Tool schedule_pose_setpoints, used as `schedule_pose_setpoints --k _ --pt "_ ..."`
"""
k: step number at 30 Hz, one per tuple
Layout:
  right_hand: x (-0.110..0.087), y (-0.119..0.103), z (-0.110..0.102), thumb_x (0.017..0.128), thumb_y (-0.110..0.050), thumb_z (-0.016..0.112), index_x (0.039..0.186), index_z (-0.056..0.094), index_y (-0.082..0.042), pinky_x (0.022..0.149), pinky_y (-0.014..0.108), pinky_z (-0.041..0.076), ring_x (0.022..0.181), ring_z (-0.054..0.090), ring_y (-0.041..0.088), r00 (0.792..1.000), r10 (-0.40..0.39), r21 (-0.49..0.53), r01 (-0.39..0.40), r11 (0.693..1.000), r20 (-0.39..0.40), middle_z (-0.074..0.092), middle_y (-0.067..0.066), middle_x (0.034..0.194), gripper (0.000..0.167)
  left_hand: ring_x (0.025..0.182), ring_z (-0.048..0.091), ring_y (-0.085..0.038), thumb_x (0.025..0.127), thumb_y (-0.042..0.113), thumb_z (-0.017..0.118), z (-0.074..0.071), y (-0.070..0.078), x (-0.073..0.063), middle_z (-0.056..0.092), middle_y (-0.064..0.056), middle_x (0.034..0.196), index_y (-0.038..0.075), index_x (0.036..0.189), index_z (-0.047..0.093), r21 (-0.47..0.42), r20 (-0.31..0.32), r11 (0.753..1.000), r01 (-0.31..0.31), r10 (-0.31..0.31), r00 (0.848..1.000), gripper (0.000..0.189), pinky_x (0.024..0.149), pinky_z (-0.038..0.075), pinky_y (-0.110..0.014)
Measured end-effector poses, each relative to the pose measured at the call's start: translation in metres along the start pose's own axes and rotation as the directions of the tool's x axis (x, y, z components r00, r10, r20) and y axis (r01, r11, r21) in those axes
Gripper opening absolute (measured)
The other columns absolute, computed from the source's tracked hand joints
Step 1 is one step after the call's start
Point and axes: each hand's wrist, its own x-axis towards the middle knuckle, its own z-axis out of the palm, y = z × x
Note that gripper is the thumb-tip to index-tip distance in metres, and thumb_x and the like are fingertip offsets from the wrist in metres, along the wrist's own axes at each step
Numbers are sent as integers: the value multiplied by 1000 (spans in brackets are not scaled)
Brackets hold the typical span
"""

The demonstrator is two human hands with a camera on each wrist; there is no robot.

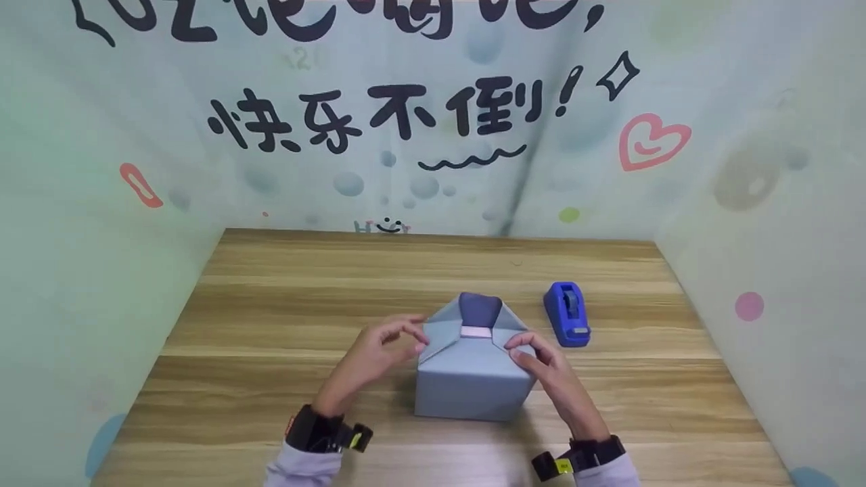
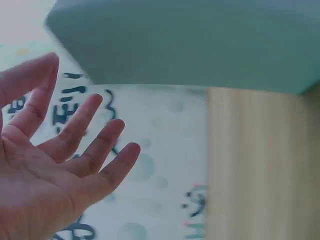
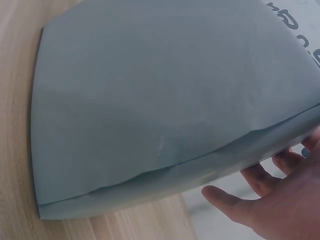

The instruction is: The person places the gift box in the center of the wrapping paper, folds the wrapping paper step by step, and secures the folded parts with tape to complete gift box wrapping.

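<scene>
A box wrapped in grey-blue wrapping paper [image 1: 476,396] stands on the table between both hands. Its paper is folded into slanted side flaps on top, with a dark blue flap [image 1: 480,310] upright at the back and a pale pink strip [image 1: 475,332] in front of it. At the box's left top edge is my left hand [image 1: 379,355]; its thumb and index tips come together, while the other fingers spread out beside the box in the left wrist view. My right hand [image 1: 551,368] pinches the paper at the right slanted fold with thumb and index finger.
A blue tape dispenser [image 1: 567,314] sits on the wooden table [image 1: 270,325] behind and to the right of the box. Printed cloth walls [image 1: 325,196] with black lettering enclose the table at the back and on both sides.
</scene>
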Motion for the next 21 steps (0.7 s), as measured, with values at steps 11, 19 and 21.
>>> schedule_pose_setpoints --k 11,19,21 --pt "1 -6 -2 90 -7 55 103 59 2 94 22 35 112 48 12 999 19 -31 -18 999 27 58 5 110 16 130 40 -28 87 14 63 7 -17 2 44 -16 137 0 113 63 -203 120 978 42 -18 993 30 111 28 -44" --pt "3 -4 -12 98 -22 44 112 58 -2 106 35 22 124 40 12 987 11 -110 7 994 161 54 5 122 29 133 35 -23 89 20 61 2 -19 10 40 -5 142 14 126 58 -199 287 975 96 -35 957 38 107 33 -36" --pt "4 -5 -14 98 -22 44 113 58 -1 105 34 23 123 41 11 982 -2 -129 27 991 188 54 7 122 29 134 33 -22 89 21 61 0 -18 12 37 -3 146 15 129 56 -214 326 971 110 -35 945 41 104 36 -34"
